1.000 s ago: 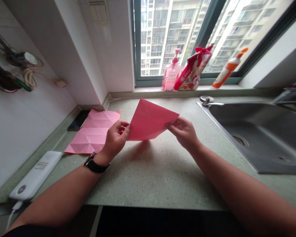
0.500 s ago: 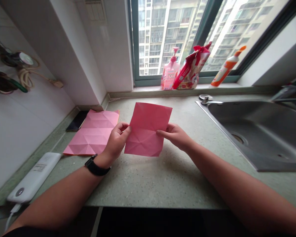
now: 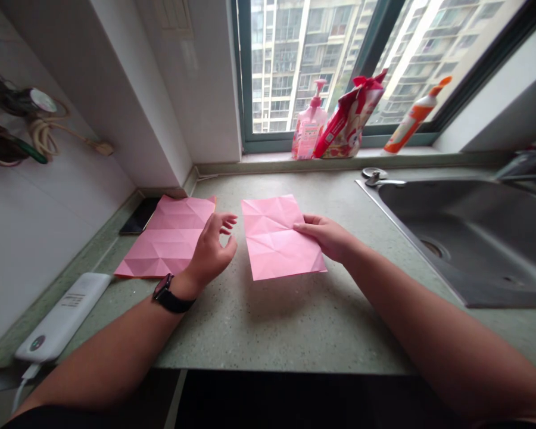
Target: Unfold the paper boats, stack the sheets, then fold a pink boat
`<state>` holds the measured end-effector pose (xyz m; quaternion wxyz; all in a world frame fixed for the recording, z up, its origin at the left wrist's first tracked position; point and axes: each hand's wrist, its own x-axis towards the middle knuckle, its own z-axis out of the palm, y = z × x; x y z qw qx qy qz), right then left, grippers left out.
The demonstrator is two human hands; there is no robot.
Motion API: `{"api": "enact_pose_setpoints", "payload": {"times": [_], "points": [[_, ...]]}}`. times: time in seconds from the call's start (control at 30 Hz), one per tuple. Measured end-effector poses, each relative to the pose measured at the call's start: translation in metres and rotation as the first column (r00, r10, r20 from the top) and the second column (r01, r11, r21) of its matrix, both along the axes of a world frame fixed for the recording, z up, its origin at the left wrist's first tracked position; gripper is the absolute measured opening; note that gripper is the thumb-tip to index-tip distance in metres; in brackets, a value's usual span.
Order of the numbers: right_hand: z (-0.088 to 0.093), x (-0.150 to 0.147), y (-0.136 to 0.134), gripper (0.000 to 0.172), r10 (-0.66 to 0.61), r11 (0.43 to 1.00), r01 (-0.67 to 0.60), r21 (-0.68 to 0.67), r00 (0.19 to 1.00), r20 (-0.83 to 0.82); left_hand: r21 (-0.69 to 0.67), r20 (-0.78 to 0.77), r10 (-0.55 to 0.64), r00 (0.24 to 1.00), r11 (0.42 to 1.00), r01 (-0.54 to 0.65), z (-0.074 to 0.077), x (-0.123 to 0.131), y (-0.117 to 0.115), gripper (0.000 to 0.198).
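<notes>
A pink sheet of paper (image 3: 277,241) with crossing crease lines is held above the counter. My right hand (image 3: 324,235) pinches its right edge, thumb on top and the other fingers underneath. My left hand (image 3: 217,244) is off the sheet, a short way to its left, with thumb and fingers apart and nothing between them. Behind and left of that hand lies creased pink paper (image 3: 172,238) on the counter, an orange edge showing beneath it. Part of this paper is hidden by my left hand.
On the green speckled counter (image 3: 259,333) are a dark phone (image 3: 139,215) and a white power bank (image 3: 65,316) with a cable, at the left. A steel sink (image 3: 482,238) is on the right. A pump bottle (image 3: 310,131), a red bag (image 3: 352,122) and an orange-white bottle (image 3: 415,122) stand on the sill.
My left hand has let go of the sheet and its fingers have spread. The sheet, in my right hand, has turned and tilted flatter, its face now looking lighter pink.
</notes>
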<state>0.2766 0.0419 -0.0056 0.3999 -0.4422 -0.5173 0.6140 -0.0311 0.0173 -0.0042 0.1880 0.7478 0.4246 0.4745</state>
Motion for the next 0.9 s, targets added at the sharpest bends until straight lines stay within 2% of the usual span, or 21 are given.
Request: {"api": "enact_pose_setpoints", "payload": {"times": [0.07, 0.13, 0.2, 0.27, 0.33, 0.4, 0.43, 0.53, 0.6, 0.7, 0.77, 0.9], "points": [[-0.002, 0.002, 0.001, 0.042, 0.025, 1.0, -0.025, 0.0, 1.0, 0.018, 0.157, -0.206, -0.046, 0.978, 0.984, 0.079, 0.003, 0.0, -0.005, 0.033], [-0.003, 0.003, 0.002, 0.042, 0.052, 0.998, -0.053, 0.016, 0.997, 0.064, 0.205, -0.34, -0.071, 0.938, 0.968, 0.147, 0.005, 0.001, -0.008, 0.022], [-0.005, 0.005, 0.003, 0.042, 0.07, 0.996, -0.081, 0.048, 0.979, 0.189, 0.213, -0.388, -0.077, 0.918, 0.962, 0.171, 0.005, 0.002, -0.009, 0.01], [-0.007, 0.01, 0.005, 0.04, -0.033, 0.985, -0.04, 0.166, 0.911, 0.412, 0.182, -0.388, -0.094, 0.917, 0.967, 0.177, 0.004, 0.002, -0.007, 0.009], [-0.01, 0.018, 0.008, 0.034, -0.255, 0.918, -0.005, 0.396, 0.756, 0.603, 0.117, -0.369, -0.109, 0.923, 0.98, 0.162, 0.002, 0.0, -0.005, 0.012], [-0.013, 0.026, 0.01, 0.037, -0.393, 0.803, -0.114, 0.585, 0.636, 0.664, 0.051, -0.366, -0.106, 0.924, 0.99, 0.134, 0.0, -0.002, -0.002, 0.015], [-0.015, 0.028, 0.011, 0.043, -0.392, 0.752, -0.208, 0.626, 0.622, 0.678, 0.03, -0.375, -0.1, 0.922, 0.992, 0.12, -0.001, -0.003, -0.001, 0.016], [-0.022, 0.026, 0.009, 0.058, -0.269, 0.63, -0.455, 0.63, 0.633, 0.726, 0.022, -0.407, -0.076, 0.91, 0.995, 0.093, -0.003, -0.003, 0.0, 0.017], [-0.026, 0.019, 0.008, 0.059, -0.227, 0.578, -0.52, 0.628, 0.637, 0.737, 0.044, -0.425, -0.062, 0.903, 0.995, 0.089, -0.004, -0.003, 0.001, 0.018], [-0.029, 0.008, 0.006, 0.053, -0.219, 0.532, -0.537, 0.655, 0.66, 0.719, 0.067, -0.463, -0.077, 0.883, 0.99, 0.121, -0.002, -0.003, 0.001, 0.024], [-0.028, 0.005, 0.006, 0.044, -0.232, 0.498, -0.524, 0.692, 0.688, 0.688, 0.066, -0.501, -0.11, 0.858, 0.984, 0.164, 0.0, -0.004, 0.001, 0.027], [-0.022, 0.003, 0.003, 0.034, -0.233, 0.401, -0.511, 0.76, 0.746, 0.624, 0.042, -0.545, -0.182, 0.818, 0.969, 0.244, -0.003, -0.005, 0.003, 0.026]]}}
